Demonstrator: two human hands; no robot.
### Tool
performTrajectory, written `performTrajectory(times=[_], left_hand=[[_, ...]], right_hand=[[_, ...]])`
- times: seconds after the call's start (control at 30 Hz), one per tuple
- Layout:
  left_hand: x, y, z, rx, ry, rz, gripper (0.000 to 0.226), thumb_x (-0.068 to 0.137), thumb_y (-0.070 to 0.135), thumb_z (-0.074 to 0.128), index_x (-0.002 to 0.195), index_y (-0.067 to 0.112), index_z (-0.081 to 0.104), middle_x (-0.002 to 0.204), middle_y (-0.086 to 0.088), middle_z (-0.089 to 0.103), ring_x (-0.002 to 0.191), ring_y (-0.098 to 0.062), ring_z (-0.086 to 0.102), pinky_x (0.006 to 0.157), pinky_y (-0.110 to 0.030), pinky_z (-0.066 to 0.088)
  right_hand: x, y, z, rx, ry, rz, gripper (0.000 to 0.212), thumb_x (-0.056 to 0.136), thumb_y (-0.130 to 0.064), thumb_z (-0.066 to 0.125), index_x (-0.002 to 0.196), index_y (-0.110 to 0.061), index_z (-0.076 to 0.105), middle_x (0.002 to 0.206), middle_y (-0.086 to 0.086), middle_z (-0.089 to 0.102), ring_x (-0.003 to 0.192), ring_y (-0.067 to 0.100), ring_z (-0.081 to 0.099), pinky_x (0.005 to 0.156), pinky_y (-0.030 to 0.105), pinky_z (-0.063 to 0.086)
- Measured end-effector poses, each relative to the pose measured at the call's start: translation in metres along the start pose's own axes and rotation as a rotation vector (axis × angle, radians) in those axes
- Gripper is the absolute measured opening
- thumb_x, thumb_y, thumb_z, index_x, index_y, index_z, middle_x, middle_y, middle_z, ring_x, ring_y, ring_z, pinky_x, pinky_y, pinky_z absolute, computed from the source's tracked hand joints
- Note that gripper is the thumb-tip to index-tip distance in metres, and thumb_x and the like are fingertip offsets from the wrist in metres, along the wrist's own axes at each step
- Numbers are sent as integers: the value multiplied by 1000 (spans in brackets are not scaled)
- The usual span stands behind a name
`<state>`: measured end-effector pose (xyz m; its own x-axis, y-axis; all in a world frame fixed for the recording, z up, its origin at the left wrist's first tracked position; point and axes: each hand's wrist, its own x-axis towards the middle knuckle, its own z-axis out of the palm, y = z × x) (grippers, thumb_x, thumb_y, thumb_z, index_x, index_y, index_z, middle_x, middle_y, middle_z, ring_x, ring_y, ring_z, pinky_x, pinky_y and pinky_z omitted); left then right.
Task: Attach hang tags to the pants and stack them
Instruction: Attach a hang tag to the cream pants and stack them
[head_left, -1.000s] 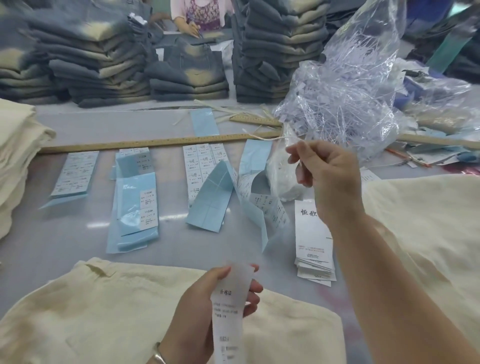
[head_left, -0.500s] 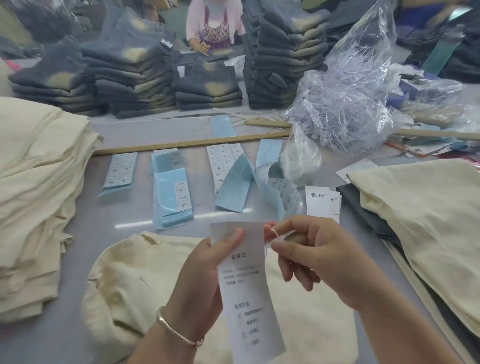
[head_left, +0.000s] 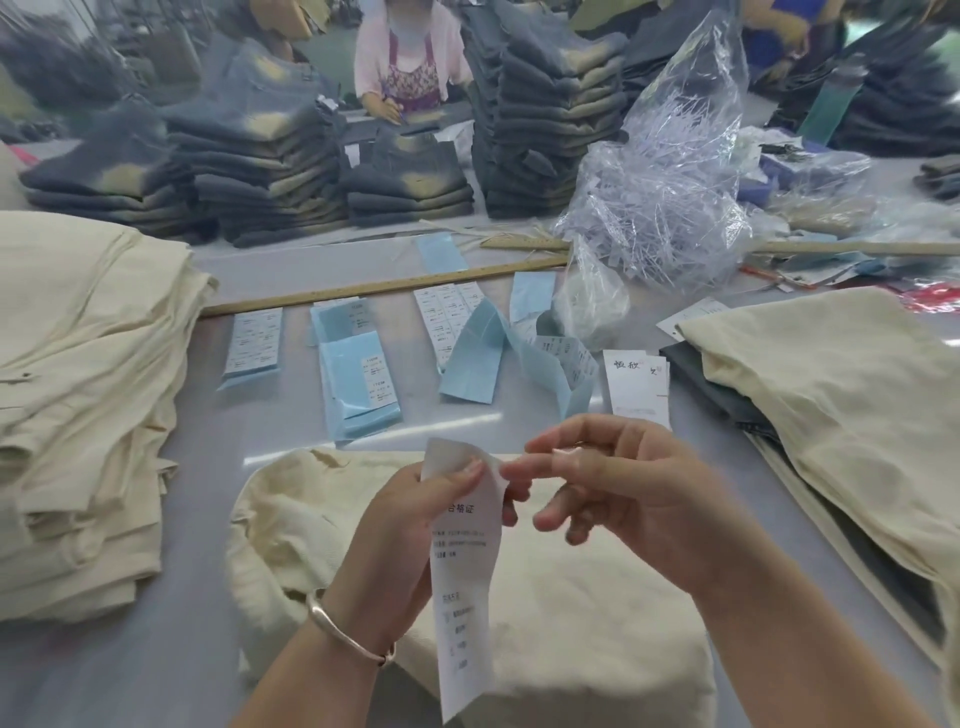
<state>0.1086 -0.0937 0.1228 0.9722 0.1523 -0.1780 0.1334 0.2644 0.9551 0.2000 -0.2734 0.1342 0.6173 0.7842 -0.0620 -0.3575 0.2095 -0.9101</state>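
White hang tag (head_left: 464, 566) pinched in left hand (head_left: 410, 530), right hand (head_left: 623, 493) fingers now spread, empty

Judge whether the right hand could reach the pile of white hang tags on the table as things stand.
Probably yes: the right hand hovers just in front of the white hang tags, with only bare table between them.

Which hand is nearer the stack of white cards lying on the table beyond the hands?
Right. The right hand sits just below the white card stack, partly overlapping its near edge in view. The left hand, holding the hang tag, is lower and further left.
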Motion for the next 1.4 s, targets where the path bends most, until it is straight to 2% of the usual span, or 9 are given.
performTrajectory(times=[0.2,0.3,0.43,0.53,0.63,0.9,1.17,1.27,1.4], left_hand=[[-11,1,-8,49,79,-33,30,84,34,62,105,16,73,90,0,74,80,-16,65,70,-28,52],[-13,0,-12,228,244,31,29,89,37,62,103,13,70,79,-1,70,77,-19,66,68,-28,51],[-21,3,-11,417,271,193,23,94,36,58,97,19,73,76,-7,70,74,-27,67,70,-45,54],[-28,9,-7,413,197,244,24,83,43,62,104,36,69,80,4,74,73,-17,71,67,-39,58],[-34,14,-7,450,258,333,21,74,47,72,91,36,66,75,5,72,66,-14,70,56,-31,58],[-41,17,-7,428,229,451,17,86,31,61,88,39,76,78,9,74,73,-10,70,63,-23,55],[-44,20,-9,438,179,572,33,95,35,43,97,31,76,98,6,73,93,-12,68,75,-16,49],[-42,21,-12,182,144,394,39,98,38,42,98,26,78,99,-1,75,96,-19,70,76,-26,55],[-34,21,-17,-27,68,208,23,80,30,69,94,14,79,92,-11,75,83,-21,69,70,-28,53]], right_hand=[[4,6,32,-159,254,-197,21,72,-24,73,78,-4,75,61,11,60,45,15,51,41,20,38],[2,5,45,-167,227,-224,22,79,-20,67,79,2,71,67,21,59,43,13,47,40,17,33],[-1,7,63,-353,190,-212,18,89,-19,63,75,-8,70,52,-3,50,42,9,36,43,14,29],[-2,7,73,-553,235,-245,22,92,-16,58,73,-8,67,51,-13,53,46,2,41,49,12,31],[-4,7,80,-838,306,-243,25,84,-32,52,72,-13,63,58,-3,57,56,12,46,57,37,38],[-2,-4,83,-1232,300,-277,27,92,-23,58,68,-11,55,55,-6,47,59,14,43,55,36,36],[1,-9,92,-1223,314,-262,26,90,-19,56,65,-14,56,53,-9,48,58,13,43,55,35,36],[4,-10,94,-1068,301,-188,25,83,-28,50,61,-18,57,50,-14,49,53,8,40,55,35,34],[6,-9,90,-943,282,-142,26,82,-29,55,64,-11,60,47,-11,45,48,6,35,54,32,29]])
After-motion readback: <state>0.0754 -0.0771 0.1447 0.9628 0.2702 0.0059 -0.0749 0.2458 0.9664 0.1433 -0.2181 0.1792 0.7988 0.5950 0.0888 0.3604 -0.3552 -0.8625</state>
